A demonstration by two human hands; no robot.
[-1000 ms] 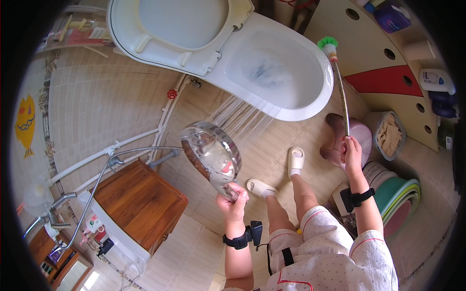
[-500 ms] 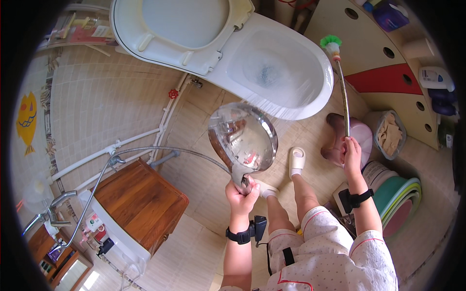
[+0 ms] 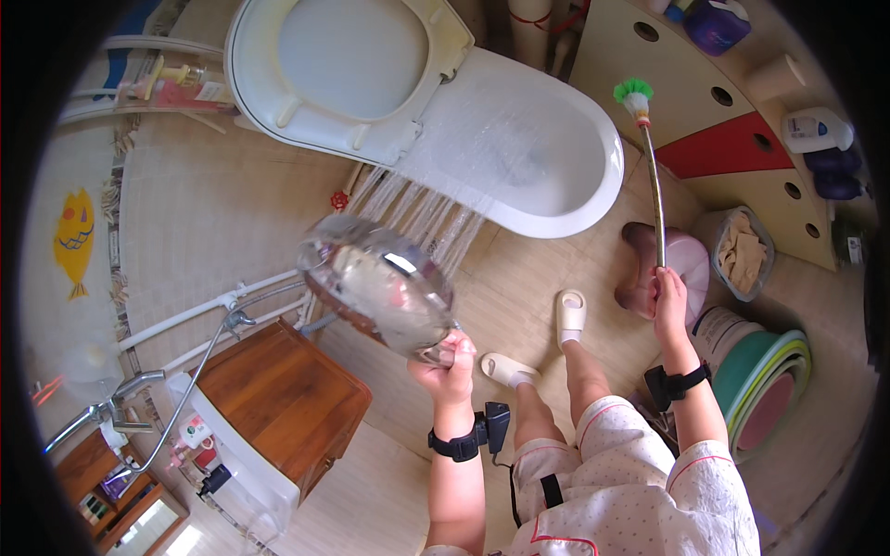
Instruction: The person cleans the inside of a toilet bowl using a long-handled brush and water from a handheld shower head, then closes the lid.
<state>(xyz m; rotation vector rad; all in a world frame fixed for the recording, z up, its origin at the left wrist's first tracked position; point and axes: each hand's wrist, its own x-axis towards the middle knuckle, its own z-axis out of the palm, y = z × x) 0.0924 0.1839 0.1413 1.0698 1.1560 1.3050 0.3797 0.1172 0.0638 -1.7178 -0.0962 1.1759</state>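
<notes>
My left hand is wrapped round the handle of a large shiny chrome shower head, slightly blurred. Jets of water shoot from it onto the side and rim of the white toilet bowl. The toilet's seat and lid are tipped back. In my right hand is the long thin handle of a toilet brush with green and white bristles. The brush points away from me, its head raised to the right of the bowl and apart from it.
At left stand a wooden cabinet and white wall pipes; a metal hose runs there. On the right are a pink stool, a waste bin, stacked basins and a cabinet with a red panel.
My left hand has swung the shower head leftward and tilted it, so the spray now strikes the bowl's near side and seat hinge area. My right hand with the brush has barely moved.
</notes>
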